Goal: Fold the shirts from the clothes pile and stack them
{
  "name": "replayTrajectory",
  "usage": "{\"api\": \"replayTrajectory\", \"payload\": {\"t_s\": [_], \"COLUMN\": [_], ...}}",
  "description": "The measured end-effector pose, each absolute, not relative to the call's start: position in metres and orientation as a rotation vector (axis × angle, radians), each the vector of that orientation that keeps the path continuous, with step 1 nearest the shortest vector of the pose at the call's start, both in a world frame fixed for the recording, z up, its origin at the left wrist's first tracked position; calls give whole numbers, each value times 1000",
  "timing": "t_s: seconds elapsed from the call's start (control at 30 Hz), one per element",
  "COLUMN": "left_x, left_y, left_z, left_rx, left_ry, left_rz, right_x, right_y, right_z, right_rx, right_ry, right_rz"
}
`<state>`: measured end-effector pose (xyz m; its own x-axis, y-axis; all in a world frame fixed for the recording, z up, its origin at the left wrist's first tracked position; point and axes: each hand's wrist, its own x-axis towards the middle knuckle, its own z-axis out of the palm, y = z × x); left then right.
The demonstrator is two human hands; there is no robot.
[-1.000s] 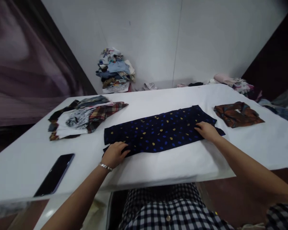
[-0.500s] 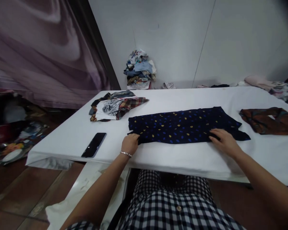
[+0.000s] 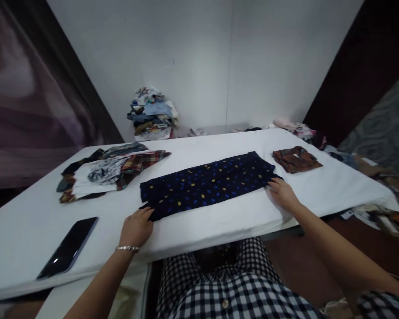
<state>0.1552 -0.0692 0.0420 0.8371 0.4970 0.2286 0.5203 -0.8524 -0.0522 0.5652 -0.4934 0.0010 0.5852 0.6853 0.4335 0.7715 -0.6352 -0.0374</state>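
Head view: my left hand (image 3: 137,227) and right hand (image 3: 282,194) touch opposite ends of the spotted cloth (image 3: 206,182) on the table (image 3: 339,192), grip unclear. I'm apparently straightening it; next calls for pinching edges.

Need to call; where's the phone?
In the head view, the phone lies lower left on the table, near its front edge, left of the left hand.

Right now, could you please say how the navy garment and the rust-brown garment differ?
The navy garment has blue and yellow spots; the rust-brown garment shows none. The navy garment lies in a long strip; the rust-brown garment is smaller and more compact. Both lie on the white table.
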Motion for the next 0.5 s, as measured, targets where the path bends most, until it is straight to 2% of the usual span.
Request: {"api": "replayTrajectory", "payload": {"t_s": [0.2, 0.4, 0.5], "left_x": [189, 222, 227], "left_y": [-97, -105, -102], "left_z": [54, 51, 55], "left_rx": [-3045, -3088, -3100], "left_ry": [-557, -559, -571], "left_rz": [-500, -285, -193], "right_x": [577, 585, 592], "right_y": [-485, -453, -446], "right_z": [22, 41, 46], "right_rx": [-2659, -2820, -2847], "right_ry": [-976, -810, -779], "right_rz": [-475, -133, -79]}}
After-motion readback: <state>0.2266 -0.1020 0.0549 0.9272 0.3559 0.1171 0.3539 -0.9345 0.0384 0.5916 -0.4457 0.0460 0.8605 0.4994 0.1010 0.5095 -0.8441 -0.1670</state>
